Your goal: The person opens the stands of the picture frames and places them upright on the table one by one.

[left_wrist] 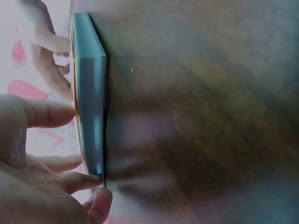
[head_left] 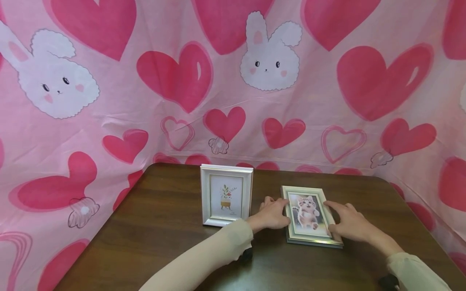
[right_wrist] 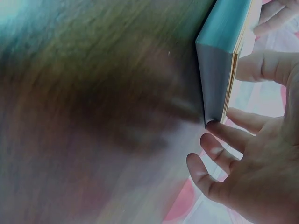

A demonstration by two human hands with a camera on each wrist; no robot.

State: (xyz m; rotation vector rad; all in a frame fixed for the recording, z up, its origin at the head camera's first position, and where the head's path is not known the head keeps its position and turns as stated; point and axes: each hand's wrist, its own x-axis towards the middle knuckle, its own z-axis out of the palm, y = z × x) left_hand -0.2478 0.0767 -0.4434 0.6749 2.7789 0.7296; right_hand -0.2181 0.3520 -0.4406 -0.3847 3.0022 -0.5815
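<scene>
A picture frame (head_left: 333, 241) with a kitten photo (head_left: 308, 215) lies face up, low over the wooden table. My left hand (head_left: 271, 214) grips its left edge, the thumb and index finger set apart along the rim. On the opposite side, my right hand (head_left: 354, 224) holds the right edge with thumb and fingers. In the left wrist view the frame's side (left_wrist: 91, 107) shows, with fingertips right at its edge. The right wrist view shows the other side (right_wrist: 217, 79), where the ring and little fingers hang free. A second white frame (head_left: 205, 198) with a potted plant picture stands upright beside my left hand.
The dark brown table (head_left: 156, 226) carries both frames. A pink cloth (head_left: 313, 101) printed with hearts and rabbits hangs behind it and along both sides.
</scene>
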